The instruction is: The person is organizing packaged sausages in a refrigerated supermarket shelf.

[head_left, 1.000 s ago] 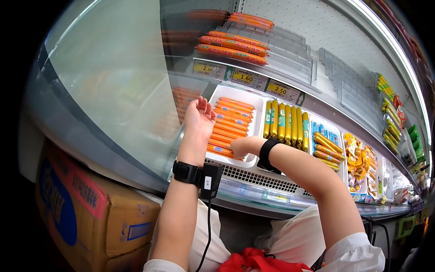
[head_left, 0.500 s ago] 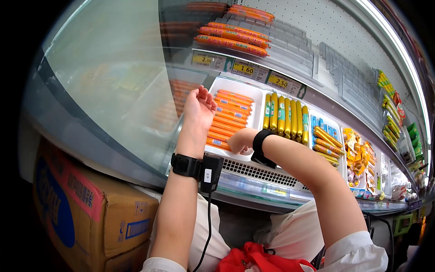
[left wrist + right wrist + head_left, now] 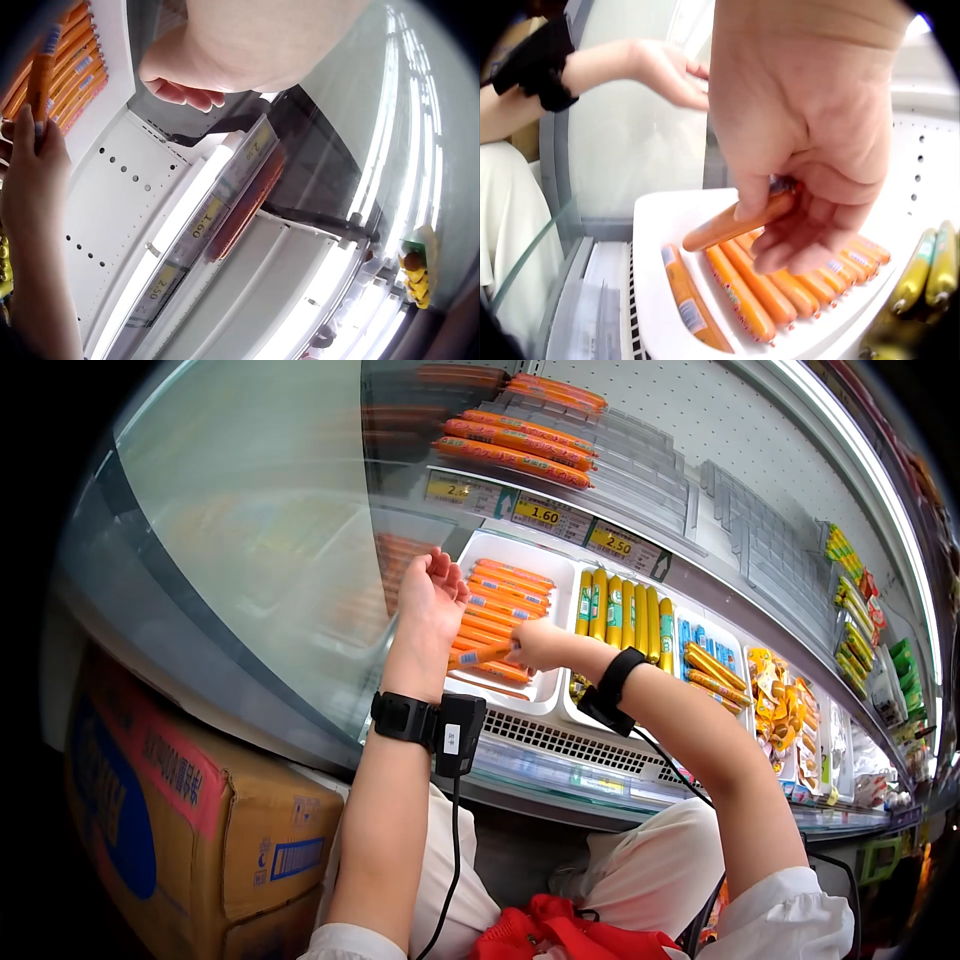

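Note:
The right hand [image 3: 537, 645] pinches one orange sausage [image 3: 480, 654] by its end, above the front of a white tray [image 3: 567, 575]. In the right wrist view, the thumb and fingers of the right hand [image 3: 806, 127] grip that sausage [image 3: 739, 222], tilted over a row of orange sausages [image 3: 769, 289]; another [image 3: 692, 300] lies apart at the tray's near side. The left hand [image 3: 433, 588] is palm up beside the tray's left edge, fingers loosely bent, holding nothing. In the left wrist view, the left hand [image 3: 225, 52] is near the top.
Gold-wrapped sausages [image 3: 628, 615], blue packets and yellow snack bags [image 3: 772, 685] stand in trays to the right. Above are price labels [image 3: 540, 513] and a shelf with large sausages [image 3: 515, 455]. A curved glass panel [image 3: 250, 540] and a cardboard box [image 3: 250, 820] are at left.
The right hand has risen from the tray's front with one sausage, whose end sticks out to the left. The left hand remains palm up, shifted slightly in view.

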Demonstrator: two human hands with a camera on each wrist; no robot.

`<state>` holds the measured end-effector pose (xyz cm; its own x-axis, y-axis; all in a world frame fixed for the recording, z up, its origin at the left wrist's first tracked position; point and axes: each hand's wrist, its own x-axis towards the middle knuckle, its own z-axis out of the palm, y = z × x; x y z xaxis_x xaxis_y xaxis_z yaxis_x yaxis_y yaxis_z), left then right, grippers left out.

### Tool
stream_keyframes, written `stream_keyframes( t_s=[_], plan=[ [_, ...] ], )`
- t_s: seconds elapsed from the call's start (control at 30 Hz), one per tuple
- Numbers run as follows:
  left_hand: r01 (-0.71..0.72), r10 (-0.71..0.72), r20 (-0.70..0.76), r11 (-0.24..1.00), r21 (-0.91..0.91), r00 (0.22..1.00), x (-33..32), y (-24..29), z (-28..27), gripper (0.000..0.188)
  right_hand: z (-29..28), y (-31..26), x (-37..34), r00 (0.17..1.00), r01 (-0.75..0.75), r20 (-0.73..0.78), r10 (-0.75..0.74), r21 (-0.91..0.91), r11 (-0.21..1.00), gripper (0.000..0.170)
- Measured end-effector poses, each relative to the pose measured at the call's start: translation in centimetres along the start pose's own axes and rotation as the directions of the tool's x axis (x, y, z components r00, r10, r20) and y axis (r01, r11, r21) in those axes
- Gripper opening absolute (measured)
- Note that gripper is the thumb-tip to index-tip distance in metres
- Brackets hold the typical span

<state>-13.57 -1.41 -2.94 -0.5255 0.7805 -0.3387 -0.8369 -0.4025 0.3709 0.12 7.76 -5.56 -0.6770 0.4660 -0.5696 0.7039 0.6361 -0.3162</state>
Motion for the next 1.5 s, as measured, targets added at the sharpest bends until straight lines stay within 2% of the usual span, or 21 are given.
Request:
stream_keyframes(
  t_s=[0.07,0.13,0.2,0.27,0.33,0.4,0.43,0.53,0.63,0.8,0.87,0.93,1.0,1.07,1.13,1.2,1.23,1.3,1.33,1.43,1.5],
  plan=[
    [-0.037,0.044,-0.135,0.998,0.055,0.99,0.0,-0.1,0.1,0.008,-1.1,-0.2,-3.4,0.921,0.033,-0.376,-0.097,-0.172,0.985,0.024],
    [-0.102,0.129,-0.168,0.982,0.16,0.977,0.4,-0.8,-0.3,0.012,-0.9,1.6,-4.4,0.706,0.116,-0.674,-0.218,-0.193,0.974,0.023],
    [-0.159,0.214,-0.191,0.951,0.266,0.958,0.1,-1.5,-0.1,0.016,-1.1,0.8,-7.1,0.545,0.227,-0.813,-0.207,-0.094,0.969,0.018],
    [0.014,0.067,-0.249,0.952,0.307,0.966,-0.4,-2.1,0.2,0.03,-0.5,0.8,-8.0,0.309,0.368,-0.924,-0.226,-0.103,0.924,0.02],
    [0.045,0.012,-0.203,0.962,0.271,0.979,0.3,-2.7,-0.2,0.041,-0.5,0.5,-8.9,0.285,0.428,-0.931,-0.226,-0.088,0.9,0.024],
    [0.084,-0.121,0.309,0.988,0.128,0.943,-1.2,-2.5,0.2,0.033,-0.5,0.0,-9.8,0.232,0.457,-0.923,-0.306,-0.174,0.872,0.026],
    [0.034,-0.105,0.344,0.978,0.206,0.933,-1.9,-2.4,0.5,0.034,-0.7,0.0,-10.0,0.185,0.479,-0.928,-0.324,-0.202,0.854,0.026],
    [-0.119,-0.027,0.364,0.921,0.372,0.931,-3.0,-2.7,0.7,0.032,-0.8,0.0,-10.3,0.202,0.525,-0.931,-0.305,-0.16,0.836,0.026],
    [-0.151,-0.022,0.389,0.901,0.407,0.921,-3.0,-3.3,0.8,0.03,-1.0,0.2,-10.9,0.308,0.537,-0.919,-0.247,-0.046,0.842,0.027],
    [-0.136,-0.064,0.364,0.857,0.497,0.929,-2.9,-4.2,1.8,0.031,-1.2,1.5,-11.2,0.308,0.411,-0.91,-0.279,-0.138,0.901,0.027],
    [-0.204,-0.066,0.447,0.824,0.528,0.892,-3.1,-4.2,2.0,0.039,-1.9,1.3,-12.3,0.256,0.289,-0.87,-0.421,-0.347,0.892,0.026],
    [-0.267,-0.009,0.608,0.893,0.362,0.794,-3.6,-3.8,2.5,0.051,-3.4,0.0,-13.8,0.198,0.281,-0.88,-0.432,-0.371,0.885,0.023],
    [-0.278,0.011,0.773,0.936,0.215,0.634,-3.8,-2.6,3.6,0.056,-5.9,-1.5,-15.4,-0.025,0.335,-0.884,-0.467,-0.448,0.829,0.022],
    [-0.263,0.029,0.787,0.95,0.17,0.616,-3.1,-1.6,3.4,0.057,-9.4,-2.6,-15.7,-0.111,0.323,-0.885,-0.452,-0.462,0.826,0.022],
    [-0.243,0.045,0.795,0.961,0.13,0.605,-2.7,-1.1,2.9,0.059,-12.8,-4.0,-15.3,-0.118,0.171,-0.865,-0.488,-0.502,0.848,0.017],
    [-0.314,0.134,0.611,0.928,0.198,0.78,-2.9,-0.7,2.7,0.057,-15.6,-4.3,-12.7,-0.126,0.04,-0.819,-0.561,-0.569,0.822,0.018],
    [-0.328,0.185,0.552,0.929,0.173,0.813,-3.1,-0.7,3.0,0.053,-16.6,-4.4,-11.4,-0.133,0.035,-0.816,-0.563,-0.571,0.82,0.018],
    [-0.327,0.223,0.537,0.939,0.105,0.814,-3.1,0.2,2.7,0.052,-18.1,-4.4,-9.1,0.157,-0.064,-0.84,-0.519,-0.533,0.844,0.02],
    [-0.324,0.261,0.513,0.945,0.037,0.818,-3.0,0.8,2.7,0.051,-18.8,-4.3,-8.4,0.146,-0.067,-0.843,-0.518,-0.531,0.845,0.02],
    [-0.333,0.296,0.547,0.942,-0.032,0.783,-2.6,2.1,2.4,0.049,-20.1,-3.9,-7.1,0.463,0.06,-0.764,-0.449,-0.479,0.876,0.018],
    [-0.33,0.307,0.557,0.942,-0.062,0.772,-2.3,2.4,2.4,0.048,-20.3,-3.5,-6.4,0.462,0.072,-0.757,-0.462,-0.487,0.87,0.019]
  ],
)
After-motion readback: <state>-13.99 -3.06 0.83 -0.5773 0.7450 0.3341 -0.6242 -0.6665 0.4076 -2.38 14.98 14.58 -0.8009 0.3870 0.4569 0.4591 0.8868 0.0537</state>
